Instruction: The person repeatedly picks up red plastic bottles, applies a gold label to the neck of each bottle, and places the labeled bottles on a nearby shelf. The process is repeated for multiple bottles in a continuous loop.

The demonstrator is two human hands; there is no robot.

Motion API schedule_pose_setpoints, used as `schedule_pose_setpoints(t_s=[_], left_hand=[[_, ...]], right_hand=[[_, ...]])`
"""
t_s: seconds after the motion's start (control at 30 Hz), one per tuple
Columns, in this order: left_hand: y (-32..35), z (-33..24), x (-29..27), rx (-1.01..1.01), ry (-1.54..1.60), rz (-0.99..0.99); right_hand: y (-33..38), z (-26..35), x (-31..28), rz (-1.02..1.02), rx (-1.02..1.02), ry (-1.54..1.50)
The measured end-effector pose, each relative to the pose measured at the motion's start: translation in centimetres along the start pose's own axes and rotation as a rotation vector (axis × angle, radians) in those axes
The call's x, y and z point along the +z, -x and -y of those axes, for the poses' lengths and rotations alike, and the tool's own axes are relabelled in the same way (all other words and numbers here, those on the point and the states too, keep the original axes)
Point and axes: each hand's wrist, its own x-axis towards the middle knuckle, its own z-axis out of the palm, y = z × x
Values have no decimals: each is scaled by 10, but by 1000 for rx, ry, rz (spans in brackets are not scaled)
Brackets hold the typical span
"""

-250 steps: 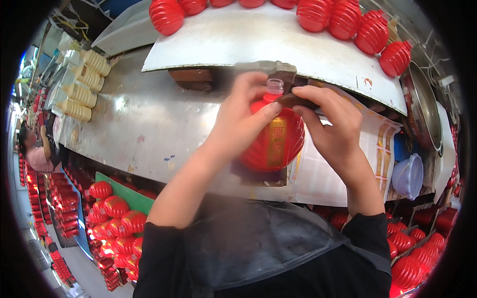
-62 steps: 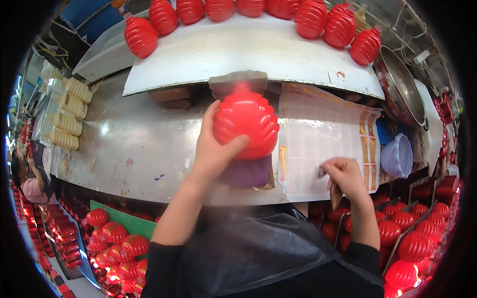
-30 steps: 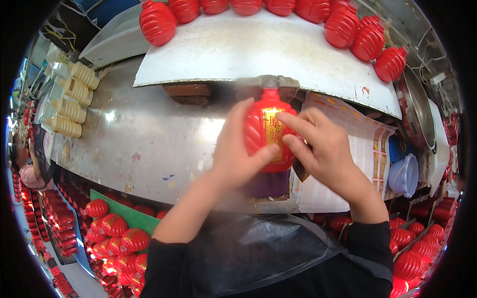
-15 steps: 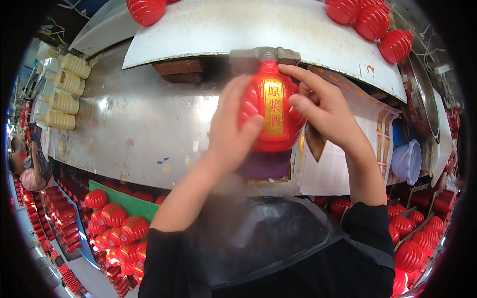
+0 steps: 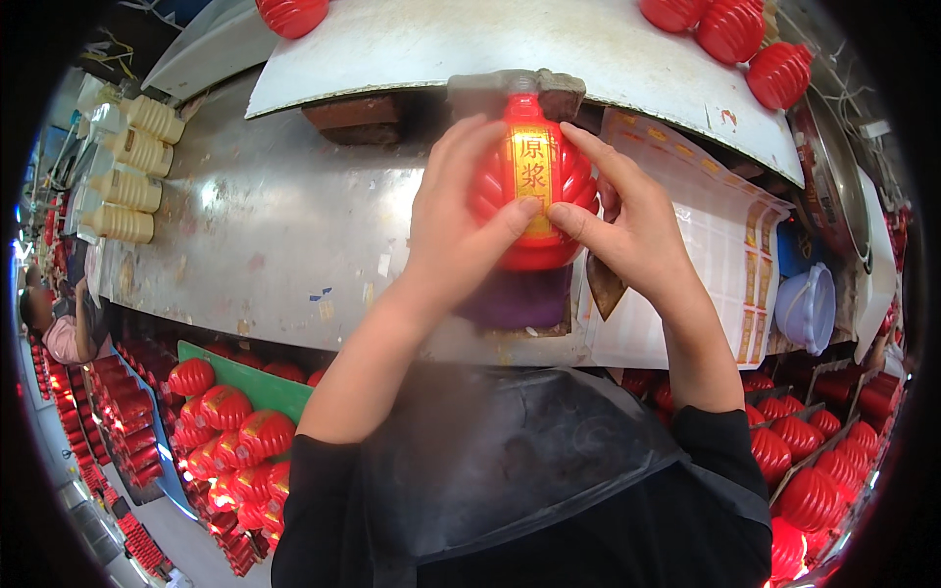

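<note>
A red ribbed bottle (image 5: 539, 258) lies on its back in the middle of the bench, its neck pointing away from me against a grey notched block (image 5: 563, 97). Down its front runs a gold label (image 5: 530, 174) with dark characters. My left hand (image 5: 453, 220) is wrapped round the bottle's left side, thumb on the label's lower part. From the right, my right hand (image 5: 632, 220) grips the other side, thumb tip at the label's right edge. Below the bottle shows a purple cloth-like pad (image 5: 529, 302). The fingers of both hands are partly hidden or blurred.
Printed label sheets (image 5: 652, 314) lie to the right, by a lilac bucket (image 5: 806, 309). Across the back runs a white board (image 5: 412, 59) bearing red bottles (image 5: 779, 76). Cream bottles (image 5: 127, 192) stand at the left. Red bottles (image 5: 227, 408) are stacked below the bench edge.
Both thumbs have moved onto the label, the right one in from the side. The right fingers now lie closer round the bottle. The whole view has shifted slightly.
</note>
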Motion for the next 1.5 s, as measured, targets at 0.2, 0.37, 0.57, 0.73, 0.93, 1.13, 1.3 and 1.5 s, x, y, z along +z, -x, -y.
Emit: schedule_pose_setpoints(t_s=[0.2,0.37,0.57,0.73,0.93,1.13,1.3,1.5], left_hand=[[0,0,-1,-1,-16,22],[0,0,-1,-4,-4,24],[2,0,-2,-6,-13,38],[1,4,-2,-146,238,-1],[2,8,4,-114,253,-20],[2,8,5,-112,236,-31],[1,7,5,-100,230,-32],[1,8,4,-100,193,-29]], right_hand=[[2,-1,-1,-3,-23,22],[2,-1,1,-12,-17,14],[2,-1,0,-12,-31,26],[-1,0,-5,32,10,-35],[-3,6,-1,-3,-30,76],[-4,12,-1,13,-10,127],[-4,11,-2,6,-27,132],[-3,12,0,-3,5,121]])
